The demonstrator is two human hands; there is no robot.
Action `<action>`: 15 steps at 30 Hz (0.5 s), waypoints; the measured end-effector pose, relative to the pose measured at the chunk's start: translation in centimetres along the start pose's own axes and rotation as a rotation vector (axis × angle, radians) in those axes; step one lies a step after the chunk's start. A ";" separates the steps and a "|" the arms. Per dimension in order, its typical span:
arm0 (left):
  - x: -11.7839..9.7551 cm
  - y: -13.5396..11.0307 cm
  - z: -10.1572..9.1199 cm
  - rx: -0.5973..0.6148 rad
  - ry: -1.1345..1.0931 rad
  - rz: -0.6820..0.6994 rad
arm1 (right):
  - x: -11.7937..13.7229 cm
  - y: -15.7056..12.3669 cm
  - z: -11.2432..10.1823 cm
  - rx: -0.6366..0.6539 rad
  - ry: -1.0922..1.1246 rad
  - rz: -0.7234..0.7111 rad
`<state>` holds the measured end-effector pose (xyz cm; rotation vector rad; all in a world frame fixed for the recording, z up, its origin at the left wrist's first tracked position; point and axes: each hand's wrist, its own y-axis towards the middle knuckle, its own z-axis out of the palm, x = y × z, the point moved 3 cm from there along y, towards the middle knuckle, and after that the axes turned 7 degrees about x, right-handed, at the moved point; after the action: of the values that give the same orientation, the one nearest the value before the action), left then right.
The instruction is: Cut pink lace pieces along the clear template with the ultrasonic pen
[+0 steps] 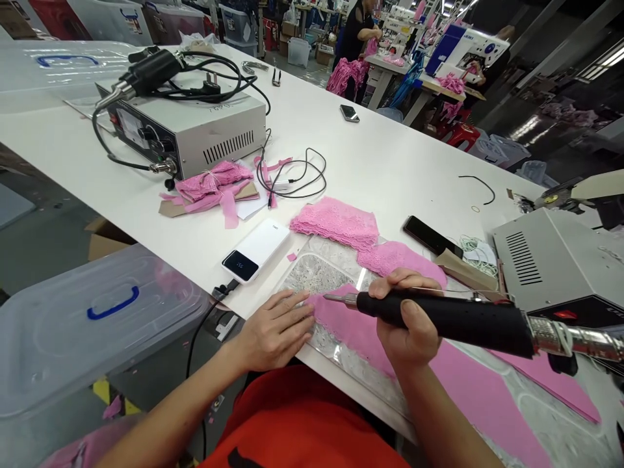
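My right hand (412, 318) is wrapped round a thick black handpiece (448, 318) with a narrow metal tip and a metal connector at its rear. The tip points left, over the end of a pink fabric piece (355, 331) that lies on a clear patterned plate (314, 270). Flat beside that end rests my left hand (277, 328), fingers stretched out and close to the fabric edge. Behind the handpiece lie a pink lace stack (336, 221) and another folded pink lace piece (407, 260). Whether the tip touches the fabric I cannot tell.
Left of the plate lies a white power bank (258, 250) with a cable. A grey control box (195, 130) carries a second handpiece (151, 71); another grey box (560, 260) stands at right. Black phone (431, 237) behind the lace. A lidded bin (97, 325) is below left. A person (355, 32) works beyond.
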<state>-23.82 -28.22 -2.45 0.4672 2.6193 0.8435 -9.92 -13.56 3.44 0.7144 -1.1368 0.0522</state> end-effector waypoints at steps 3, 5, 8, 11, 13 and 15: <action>0.0 -0.1 0.0 0.003 0.001 -0.003 | -0.2 -0.1 0.2 0.007 -0.028 0.000; 0.0 -0.2 0.0 -0.002 0.002 -0.005 | -0.3 -0.1 0.2 0.016 -0.040 0.002; 0.0 -0.2 0.0 -0.014 0.008 -0.001 | -0.2 -0.1 0.2 0.035 -0.040 0.005; 0.0 -0.2 0.0 -0.018 0.009 0.002 | -0.1 -0.1 0.3 0.039 -0.040 0.011; 0.0 -0.1 0.0 -0.020 0.009 0.003 | 0.0 -0.1 0.5 0.034 -0.033 0.016; 0.0 -0.1 0.0 -0.023 0.015 0.002 | 0.0 -0.2 0.8 0.034 -0.011 0.016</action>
<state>-23.80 -28.32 -2.52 0.4592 2.6204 0.8811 -10.51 -14.14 3.51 0.7362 -1.1548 0.0814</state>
